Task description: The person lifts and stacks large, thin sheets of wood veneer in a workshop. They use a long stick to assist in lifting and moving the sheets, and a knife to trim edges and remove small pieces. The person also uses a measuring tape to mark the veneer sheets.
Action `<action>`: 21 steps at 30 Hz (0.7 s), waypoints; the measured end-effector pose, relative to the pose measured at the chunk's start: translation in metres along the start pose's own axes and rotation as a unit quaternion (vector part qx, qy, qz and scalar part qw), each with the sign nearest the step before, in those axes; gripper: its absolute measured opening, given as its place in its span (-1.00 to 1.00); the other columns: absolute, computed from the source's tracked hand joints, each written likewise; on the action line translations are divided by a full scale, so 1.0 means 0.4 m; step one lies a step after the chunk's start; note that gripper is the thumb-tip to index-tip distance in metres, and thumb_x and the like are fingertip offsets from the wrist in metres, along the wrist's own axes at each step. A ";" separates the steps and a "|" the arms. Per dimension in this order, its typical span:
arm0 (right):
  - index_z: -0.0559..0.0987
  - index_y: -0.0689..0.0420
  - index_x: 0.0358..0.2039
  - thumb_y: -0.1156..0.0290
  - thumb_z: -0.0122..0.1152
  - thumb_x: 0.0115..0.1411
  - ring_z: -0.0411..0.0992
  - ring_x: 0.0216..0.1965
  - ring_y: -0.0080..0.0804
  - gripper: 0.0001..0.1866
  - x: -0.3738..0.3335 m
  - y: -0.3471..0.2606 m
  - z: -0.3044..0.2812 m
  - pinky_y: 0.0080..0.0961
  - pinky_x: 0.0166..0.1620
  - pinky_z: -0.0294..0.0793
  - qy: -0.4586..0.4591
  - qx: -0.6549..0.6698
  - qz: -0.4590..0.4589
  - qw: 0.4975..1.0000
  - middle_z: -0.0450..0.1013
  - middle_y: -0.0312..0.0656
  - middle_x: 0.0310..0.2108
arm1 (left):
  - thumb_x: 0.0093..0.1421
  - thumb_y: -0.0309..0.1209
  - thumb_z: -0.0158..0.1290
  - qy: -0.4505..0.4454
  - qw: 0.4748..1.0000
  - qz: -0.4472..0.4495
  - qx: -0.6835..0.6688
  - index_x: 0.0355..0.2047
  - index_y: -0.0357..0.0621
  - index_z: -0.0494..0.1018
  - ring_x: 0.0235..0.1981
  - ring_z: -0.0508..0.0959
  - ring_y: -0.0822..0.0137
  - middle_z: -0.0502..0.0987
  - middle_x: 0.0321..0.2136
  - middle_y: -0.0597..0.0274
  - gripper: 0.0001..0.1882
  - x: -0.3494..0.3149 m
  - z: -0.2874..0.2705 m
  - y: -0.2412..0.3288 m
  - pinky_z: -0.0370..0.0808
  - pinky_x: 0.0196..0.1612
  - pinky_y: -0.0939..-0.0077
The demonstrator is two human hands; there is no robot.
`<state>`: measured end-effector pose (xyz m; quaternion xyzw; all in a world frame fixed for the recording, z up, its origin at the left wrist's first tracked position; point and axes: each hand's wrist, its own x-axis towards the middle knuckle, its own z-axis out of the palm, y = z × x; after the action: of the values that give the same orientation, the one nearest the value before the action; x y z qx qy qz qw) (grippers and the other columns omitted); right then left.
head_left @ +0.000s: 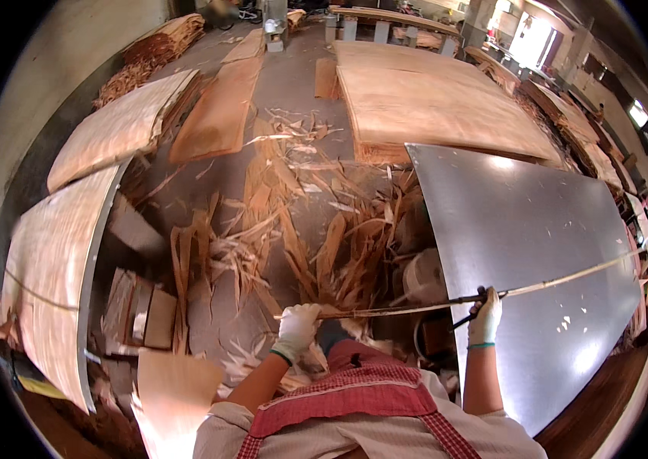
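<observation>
A long, thin strip of wood veneer (569,281) runs from in front of my body out to the right, across a smooth grey metal-topped table (530,214). My left hand (298,329), in a white glove with a green cuff, is closed on the strip near its left end. Farther along, over the table's left edge, my gloved right hand (486,320) is closed around a dark, narrow tool (461,321) and meets the strip. The tool's exact kind is hard to make out.
Veneer scraps (293,214) litter the floor ahead. Large veneer stacks stand at the left (121,126) and far right (446,99). A veneer-topped table (56,268) is at my left, with wooden blocks (140,310) beside it. A loose veneer sheet (178,382) lies near my left arm.
</observation>
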<state>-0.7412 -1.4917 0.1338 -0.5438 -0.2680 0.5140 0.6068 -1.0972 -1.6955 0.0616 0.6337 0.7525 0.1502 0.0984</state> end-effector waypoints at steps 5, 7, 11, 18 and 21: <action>0.47 0.09 -0.30 0.25 0.04 0.25 0.25 -0.64 -0.53 -0.82 0.229 0.160 0.417 -0.60 -0.55 0.28 -0.053 -0.051 -0.038 0.997 0.45 -0.26 -0.43 | 0.10 -0.30 0.06 -0.005 0.997 -0.053 -0.063 -0.35 -0.08 0.47 -0.33 0.53 0.06 0.52 -0.46 0.10 -0.84 0.289 -0.098 -0.247 0.40 -0.27 0.15; 0.48 0.07 -0.30 0.26 0.02 0.23 0.21 -0.66 -0.53 -0.83 0.151 0.111 0.709 -0.60 -0.56 0.27 -0.055 -0.028 0.075 0.995 0.36 -0.34 -0.58 | 0.08 -0.32 0.07 0.018 0.994 -0.078 -0.080 -0.38 -0.12 0.47 -0.37 0.53 0.01 0.52 -0.50 0.05 -0.84 0.356 -0.162 -0.361 0.40 -0.29 0.10; 0.56 0.11 -0.33 0.27 0.05 0.22 0.22 -0.67 -0.57 -0.80 0.241 0.205 1.029 -0.58 -0.62 0.22 -0.182 -0.070 0.125 0.973 0.30 -0.36 -0.64 | 0.05 -0.37 0.10 0.029 0.991 -0.117 -0.057 -0.40 -0.13 0.47 -0.42 0.50 -0.05 0.50 -0.54 0.02 -0.87 0.491 -0.185 -0.635 0.40 -0.32 0.08; 0.45 0.22 -0.02 0.36 0.01 0.29 0.30 -0.25 -0.59 -0.70 0.479 0.390 1.443 -0.63 -0.12 0.30 -0.213 -0.125 0.037 0.968 0.41 -0.25 -0.29 | 0.15 -0.19 0.07 -0.059 0.991 -0.064 -0.097 -0.29 -0.03 0.49 -0.53 0.53 0.08 0.51 -0.56 0.09 -0.77 0.924 -0.265 -0.918 0.42 -0.47 0.25; 0.31 0.22 0.13 0.38 -0.05 0.31 0.31 -0.07 -0.35 -0.60 0.641 0.519 1.504 -0.45 0.05 0.28 -0.215 -0.347 -0.129 0.904 0.37 -0.05 -0.17 | 0.16 -0.12 0.06 -0.030 0.994 -0.025 -0.098 -0.34 -0.07 0.48 -0.57 0.53 0.04 0.50 -0.60 0.01 -0.72 1.271 -0.323 -0.984 0.42 -0.52 0.21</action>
<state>-1.2580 -1.0506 0.0389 -0.5568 -0.6209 0.4106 0.3686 -1.5950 -1.2686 0.0656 0.6059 0.7466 0.2022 0.1862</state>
